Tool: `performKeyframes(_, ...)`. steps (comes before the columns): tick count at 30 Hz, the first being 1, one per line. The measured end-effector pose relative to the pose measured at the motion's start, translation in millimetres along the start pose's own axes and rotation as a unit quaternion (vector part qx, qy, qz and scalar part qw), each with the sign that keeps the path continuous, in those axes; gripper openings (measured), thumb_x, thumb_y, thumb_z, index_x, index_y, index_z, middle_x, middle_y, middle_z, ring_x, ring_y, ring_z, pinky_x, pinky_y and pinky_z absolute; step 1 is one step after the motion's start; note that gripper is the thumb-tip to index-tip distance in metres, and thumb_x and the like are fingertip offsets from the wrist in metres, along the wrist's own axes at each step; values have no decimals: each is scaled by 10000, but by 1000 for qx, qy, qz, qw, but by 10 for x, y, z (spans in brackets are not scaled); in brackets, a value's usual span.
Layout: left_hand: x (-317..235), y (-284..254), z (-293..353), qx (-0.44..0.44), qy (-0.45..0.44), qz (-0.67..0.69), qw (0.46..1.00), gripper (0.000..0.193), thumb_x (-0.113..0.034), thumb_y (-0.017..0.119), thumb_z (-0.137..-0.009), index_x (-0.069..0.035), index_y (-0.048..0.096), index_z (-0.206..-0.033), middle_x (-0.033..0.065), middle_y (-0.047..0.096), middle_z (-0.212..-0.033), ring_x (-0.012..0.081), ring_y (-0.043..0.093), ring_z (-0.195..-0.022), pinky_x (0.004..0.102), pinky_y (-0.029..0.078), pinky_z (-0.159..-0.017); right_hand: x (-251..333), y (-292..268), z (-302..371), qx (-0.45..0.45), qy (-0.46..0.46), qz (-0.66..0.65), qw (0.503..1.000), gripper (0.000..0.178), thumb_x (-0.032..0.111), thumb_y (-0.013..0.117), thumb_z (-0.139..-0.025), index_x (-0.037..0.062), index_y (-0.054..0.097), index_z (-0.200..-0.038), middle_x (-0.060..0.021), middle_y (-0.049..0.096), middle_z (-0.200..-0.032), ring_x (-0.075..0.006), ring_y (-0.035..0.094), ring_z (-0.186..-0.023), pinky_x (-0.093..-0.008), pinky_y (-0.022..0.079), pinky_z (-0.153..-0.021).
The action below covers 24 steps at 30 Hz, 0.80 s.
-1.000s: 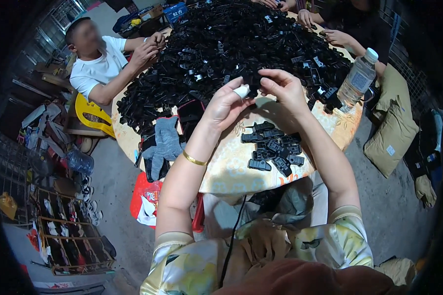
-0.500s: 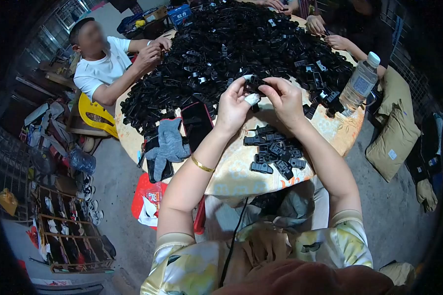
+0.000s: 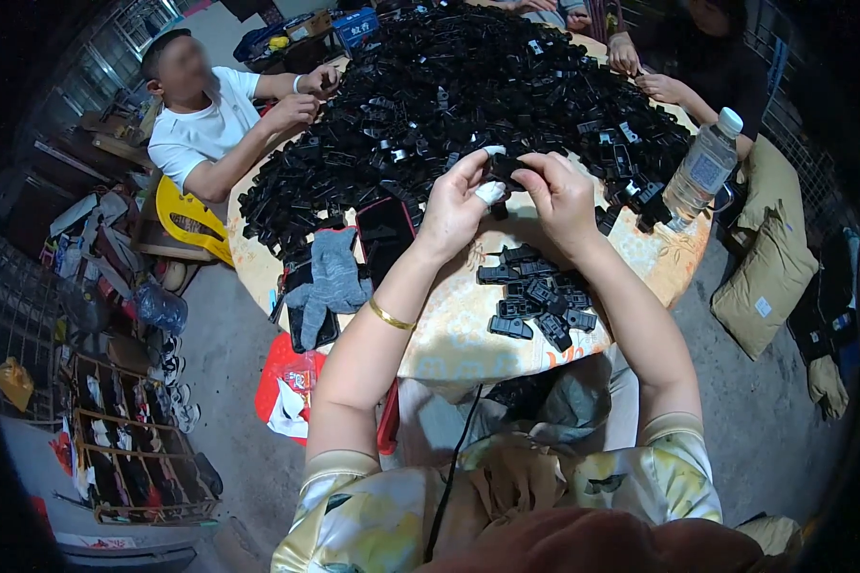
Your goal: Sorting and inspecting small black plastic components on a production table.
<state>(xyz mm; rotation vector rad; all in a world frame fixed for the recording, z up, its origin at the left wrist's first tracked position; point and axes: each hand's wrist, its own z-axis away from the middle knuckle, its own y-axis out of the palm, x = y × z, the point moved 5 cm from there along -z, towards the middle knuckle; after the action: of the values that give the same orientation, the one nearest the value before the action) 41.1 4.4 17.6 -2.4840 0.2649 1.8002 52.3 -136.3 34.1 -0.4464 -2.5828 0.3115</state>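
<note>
Between my two hands, at the near edge of a big heap of black plastic parts (image 3: 430, 86), I hold one small black plastic part (image 3: 505, 170). My left hand (image 3: 457, 205) pinches it from the left, with white wrapping on the thumb and a fingertip. From the other side, my right hand (image 3: 562, 196) grips it between thumb and fingers. The part's details are partly covered by my fingers. Just below my hands, on the patterned tablecloth (image 3: 449, 334), lies a small group of black plastic parts (image 3: 539, 298) of similar look.
Left of my forearm lie a grey glove (image 3: 331, 277) and a dark phone-like slab (image 3: 385, 234). A clear bottle (image 3: 702, 172) stands at the table's right. Co-workers sit around the heap, one in a white shirt (image 3: 201, 134). A red stool (image 3: 282, 387) and tan sacks (image 3: 769, 258) flank the table.
My hands stay in nearly the same place, and the black part between them has turned a little. The white-shirted co-worker's hands have shifted apart.
</note>
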Motion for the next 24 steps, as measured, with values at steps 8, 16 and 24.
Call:
performKeyframes(8,31,18,47,-21,-75,142,987,393,-3,503,-859,32,420,-1241,42,573,-1001,69,544,-864,210,463,-764,70,9,33,33,-70,78,994,209,170,647,-773,38,607,-930,-93,564,-708,-257,571,-621,-329,460,-528)
performKeyframes(16,62,-148,9,-76,-27,57,995,319,-32,469,-866,42,469,-1177,130,612,-1031,143,616,-836,225,522,-692,91,152,50,159,-35,29,986,320,222,647,-777,73,601,-1057,-105,573,-754,-254,588,-673,-306,471,-576)
performKeyframes(24,134,250,201,249,8,-401,881,464,-156,582,-837,-24,408,-1247,140,609,-986,198,599,-895,303,470,-783,-912,-391,-137,131,205,97,965,248,259,639,-799,47,674,-922,-110,662,-807,-178,619,-697,-282,481,-644)
